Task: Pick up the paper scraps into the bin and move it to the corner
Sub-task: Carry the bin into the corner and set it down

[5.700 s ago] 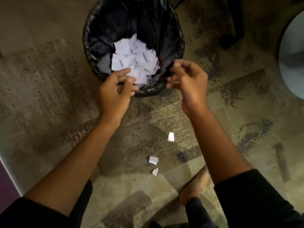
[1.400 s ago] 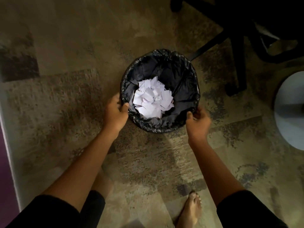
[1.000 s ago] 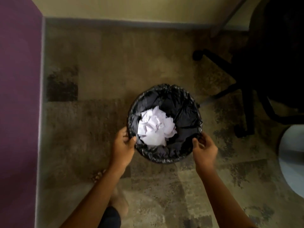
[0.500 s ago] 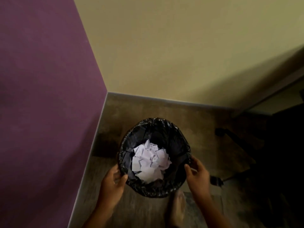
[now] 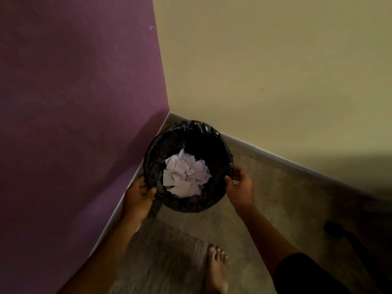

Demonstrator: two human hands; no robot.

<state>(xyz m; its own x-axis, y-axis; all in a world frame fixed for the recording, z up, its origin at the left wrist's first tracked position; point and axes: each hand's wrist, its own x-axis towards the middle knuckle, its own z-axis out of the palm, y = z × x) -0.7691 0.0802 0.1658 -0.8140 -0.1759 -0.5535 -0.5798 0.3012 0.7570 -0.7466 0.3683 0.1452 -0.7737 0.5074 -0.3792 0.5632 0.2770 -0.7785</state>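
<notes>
A round bin (image 5: 191,132) lined with a black bag sits close to the corner where the purple wall meets the cream wall. White paper scraps (image 5: 185,176) lie piled inside it. My left hand (image 5: 137,196) grips the bin's near-left rim, thumb over the edge. My right hand (image 5: 240,186) holds the right rim, fingers curled on the bag. I cannot tell whether the bin rests on the floor or hangs just above it.
The purple wall (image 5: 74,102) stands at left and the cream wall (image 5: 275,71) at the back, both with a pale skirting. Mottled carpet (image 5: 265,187) covers the floor. My bare foot (image 5: 217,270) is at the bottom. A dark chair base (image 5: 347,236) shows at right.
Both hands have carried the bin forward and left, from the open carpet to the corner. The loose scraps seen on the floor earlier are out of view.
</notes>
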